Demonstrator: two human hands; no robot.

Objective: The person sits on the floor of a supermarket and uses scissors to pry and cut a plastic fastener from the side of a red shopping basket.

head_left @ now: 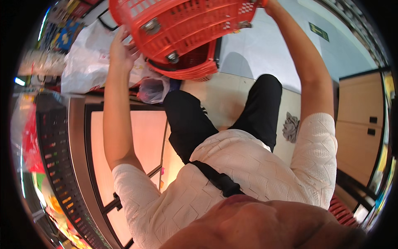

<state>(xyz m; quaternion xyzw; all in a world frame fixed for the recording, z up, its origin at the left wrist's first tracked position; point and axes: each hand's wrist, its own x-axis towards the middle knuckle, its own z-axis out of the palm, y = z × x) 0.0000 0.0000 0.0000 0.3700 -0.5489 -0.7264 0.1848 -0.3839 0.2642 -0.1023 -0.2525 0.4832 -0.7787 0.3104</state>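
Together, a person's L hand (122,52) & R hand (270,7) flank a red basket (186,40) at the top edge of the view, tipped so its slotted underside & small wheels (151,27) face the wearer. L hand is at the basket's L end, fingers up against its side; how tightly they close, can't tell. R hand is at the R end, partly cut off by the frame; its grip, too, can't tell. A 2nd basket (186,74), also red, sits just below the first, overlapped by it. At L, nr the L forearm, a white bag (89,58); under it, a see-through bag (153,90) nr the L knee. Black trousers (186,120), knees apart over a beige floor (226,97); knit white top (244,159) w/ a black strap (217,178) across it. To the R: grey cloth (291,127) on the floor, green sign (319,32) farther up, wood-tone cabinet (358,120) beyond the R arm. Far L, a black slotted crate (62,166).
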